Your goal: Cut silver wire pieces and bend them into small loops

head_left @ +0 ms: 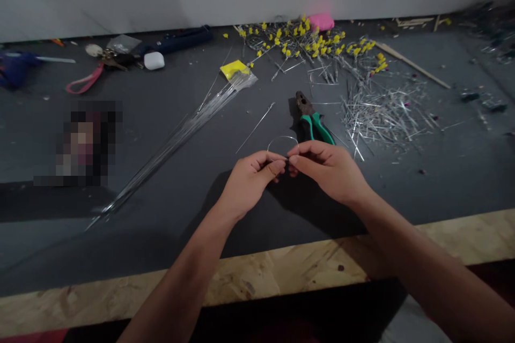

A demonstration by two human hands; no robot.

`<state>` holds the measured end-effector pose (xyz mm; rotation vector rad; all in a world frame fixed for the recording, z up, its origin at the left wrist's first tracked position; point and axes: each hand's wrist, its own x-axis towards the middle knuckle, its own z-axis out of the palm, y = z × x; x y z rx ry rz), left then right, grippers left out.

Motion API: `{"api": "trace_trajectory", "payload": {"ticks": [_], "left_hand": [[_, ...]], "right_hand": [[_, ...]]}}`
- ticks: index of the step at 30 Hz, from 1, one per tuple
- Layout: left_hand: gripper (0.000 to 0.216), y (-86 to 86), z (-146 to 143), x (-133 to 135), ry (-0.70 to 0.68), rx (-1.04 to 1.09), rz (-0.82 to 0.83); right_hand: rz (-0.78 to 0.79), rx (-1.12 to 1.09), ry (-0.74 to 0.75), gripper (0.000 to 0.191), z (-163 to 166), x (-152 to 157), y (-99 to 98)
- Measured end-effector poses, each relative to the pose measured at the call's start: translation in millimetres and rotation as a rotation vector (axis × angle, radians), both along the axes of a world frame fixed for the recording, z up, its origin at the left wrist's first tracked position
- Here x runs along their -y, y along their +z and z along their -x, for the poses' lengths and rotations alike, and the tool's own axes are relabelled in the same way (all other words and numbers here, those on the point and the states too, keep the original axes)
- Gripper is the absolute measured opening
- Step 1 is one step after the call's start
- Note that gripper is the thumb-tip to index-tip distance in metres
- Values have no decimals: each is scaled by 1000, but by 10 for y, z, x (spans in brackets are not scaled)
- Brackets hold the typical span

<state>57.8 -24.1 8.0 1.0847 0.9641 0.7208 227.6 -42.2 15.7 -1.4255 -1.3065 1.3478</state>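
Note:
My left hand (251, 179) and my right hand (325, 169) meet over the dark mat, fingertips pinched together. Between them they hold a thin silver wire (282, 139) bent into a small loop that arches up above the fingers. Each hand pinches one end of the loop. Green-handled pliers (311, 118) lie on the mat just beyond my right hand, jaws pointing away from me.
A long bundle of straight wires (177, 139) lies diagonally at left. A pile of cut wire bits (382, 112) sits right of the pliers. Yellow-tipped wire pieces (306, 40) and a pink lump (321, 21) are at the back. Keys, a white case (154, 60) and a single wire (255, 128) lie nearby. The wooden table edge (281, 273) runs along the front.

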Motion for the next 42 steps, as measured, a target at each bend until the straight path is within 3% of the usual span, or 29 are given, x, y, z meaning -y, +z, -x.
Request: {"api": "trace_trajectory", "payload": {"ticks": [12, 21, 33, 42], "left_hand": [[24, -120, -6, 42, 154, 96, 0], [30, -113, -41, 70, 221, 90, -44], [25, -76, -36, 76, 204, 162, 25], [22, -67, -49, 98, 167, 126, -51]], "right_hand": [[-69, 42, -69, 15, 66, 41, 20], [-133, 53, -86, 18, 100, 91, -47], [-261, 118, -8, 14, 91, 104, -86], [-155, 36, -41, 15, 93, 90, -51]]}}
